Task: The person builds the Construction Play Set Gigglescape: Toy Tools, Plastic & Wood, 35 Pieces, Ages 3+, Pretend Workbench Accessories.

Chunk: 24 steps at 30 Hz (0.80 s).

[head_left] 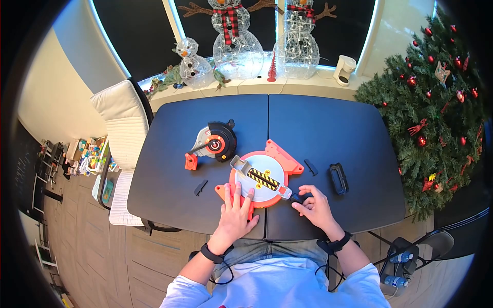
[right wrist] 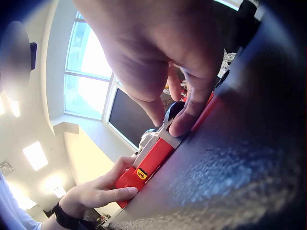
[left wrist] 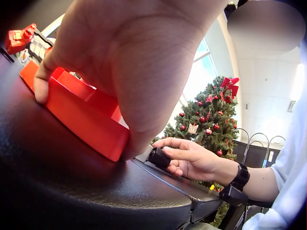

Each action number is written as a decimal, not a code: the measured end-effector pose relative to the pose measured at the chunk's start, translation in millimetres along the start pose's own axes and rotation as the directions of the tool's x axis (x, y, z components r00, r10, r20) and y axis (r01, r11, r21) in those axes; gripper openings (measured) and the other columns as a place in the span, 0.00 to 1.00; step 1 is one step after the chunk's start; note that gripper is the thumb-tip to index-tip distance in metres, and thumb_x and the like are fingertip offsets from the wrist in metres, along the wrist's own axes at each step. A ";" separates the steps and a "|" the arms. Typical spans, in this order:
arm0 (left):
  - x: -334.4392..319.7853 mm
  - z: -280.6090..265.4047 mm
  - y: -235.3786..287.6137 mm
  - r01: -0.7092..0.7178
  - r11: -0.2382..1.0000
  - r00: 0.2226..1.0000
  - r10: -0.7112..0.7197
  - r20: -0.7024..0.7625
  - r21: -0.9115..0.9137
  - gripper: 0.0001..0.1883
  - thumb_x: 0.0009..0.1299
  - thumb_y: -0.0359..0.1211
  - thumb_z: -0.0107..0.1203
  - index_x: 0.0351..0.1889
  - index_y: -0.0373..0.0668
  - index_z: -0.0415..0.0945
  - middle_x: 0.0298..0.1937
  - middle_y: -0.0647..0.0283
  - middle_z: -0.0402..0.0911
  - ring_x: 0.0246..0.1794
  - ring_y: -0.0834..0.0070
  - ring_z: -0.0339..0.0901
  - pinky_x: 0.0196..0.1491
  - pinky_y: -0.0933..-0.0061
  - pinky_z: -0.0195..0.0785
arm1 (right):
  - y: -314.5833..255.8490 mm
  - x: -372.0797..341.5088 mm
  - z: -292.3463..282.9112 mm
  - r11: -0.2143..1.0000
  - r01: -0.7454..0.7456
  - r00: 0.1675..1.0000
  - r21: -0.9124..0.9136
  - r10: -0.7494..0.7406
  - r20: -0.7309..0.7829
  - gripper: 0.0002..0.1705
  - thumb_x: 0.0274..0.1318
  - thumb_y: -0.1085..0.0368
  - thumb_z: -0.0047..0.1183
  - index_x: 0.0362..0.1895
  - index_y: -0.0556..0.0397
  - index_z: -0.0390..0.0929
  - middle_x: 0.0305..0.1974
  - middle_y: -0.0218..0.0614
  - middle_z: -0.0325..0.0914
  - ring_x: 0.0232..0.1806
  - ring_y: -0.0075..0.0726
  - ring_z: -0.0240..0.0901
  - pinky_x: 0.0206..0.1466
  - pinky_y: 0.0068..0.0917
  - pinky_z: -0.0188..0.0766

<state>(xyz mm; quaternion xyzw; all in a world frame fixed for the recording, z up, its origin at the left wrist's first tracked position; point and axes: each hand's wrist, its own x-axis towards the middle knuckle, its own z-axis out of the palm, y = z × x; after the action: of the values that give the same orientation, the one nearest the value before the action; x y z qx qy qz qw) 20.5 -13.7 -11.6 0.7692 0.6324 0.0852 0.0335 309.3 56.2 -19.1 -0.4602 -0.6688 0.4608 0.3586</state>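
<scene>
Orange-and-grey disc toy [head_left: 273, 167], lying flat on the bench [head_left: 334, 118], across its seam. Beyond, to the left, black-and-grey round unit [head_left: 217, 141], well apart from both hands. Left hand [head_left: 235, 219], fingers straight and spread, laid on the toy's near left side. Right hand [head_left: 316, 208], curled into a pinch. Between its thumb and fingers, small black piece [left wrist: 157, 158], at the toy's near right end.
</scene>
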 end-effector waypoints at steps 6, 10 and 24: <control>-0.2 0.8 -0.4 0.006 1.000 1.000 -0.005 0.009 -0.005 0.50 0.66 0.53 0.68 0.83 0.47 0.59 0.83 0.32 0.48 0.82 0.20 0.40 0.58 0.29 0.74 | 4.4 2.1 3.0 0.998 -0.030 0.999 0.049 0.029 0.014 0.13 0.71 0.68 0.61 0.55 0.62 0.79 0.40 0.38 0.82 0.27 0.24 0.83 0.29 0.22 0.79; 0.0 -1.4 0.5 -0.007 1.000 1.000 0.007 0.012 0.016 0.51 0.66 0.53 0.68 0.83 0.45 0.58 0.81 0.29 0.51 0.81 0.18 0.42 0.59 0.30 0.74 | 11.6 3.1 3.2 0.998 -0.044 0.998 0.046 0.042 0.036 0.13 0.74 0.67 0.58 0.55 0.63 0.81 0.45 0.40 0.81 0.27 0.27 0.84 0.28 0.24 0.80; -0.7 2.3 -0.8 -0.003 1.000 1.000 0.003 -0.021 -0.003 0.49 0.65 0.52 0.68 0.83 0.47 0.60 0.84 0.32 0.48 0.83 0.21 0.40 0.55 0.30 0.76 | 2.0 2.3 0.4 0.998 0.035 0.999 -0.057 -0.033 0.028 0.18 0.63 0.67 0.69 0.52 0.60 0.79 0.47 0.40 0.77 0.25 0.28 0.84 0.27 0.23 0.77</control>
<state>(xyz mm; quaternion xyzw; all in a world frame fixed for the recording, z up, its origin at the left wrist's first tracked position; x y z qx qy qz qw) 20.0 -14.1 -14.1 0.7693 0.6313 0.0946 0.0279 308.8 58.5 -21.0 -0.4528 -0.6942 0.4413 0.3439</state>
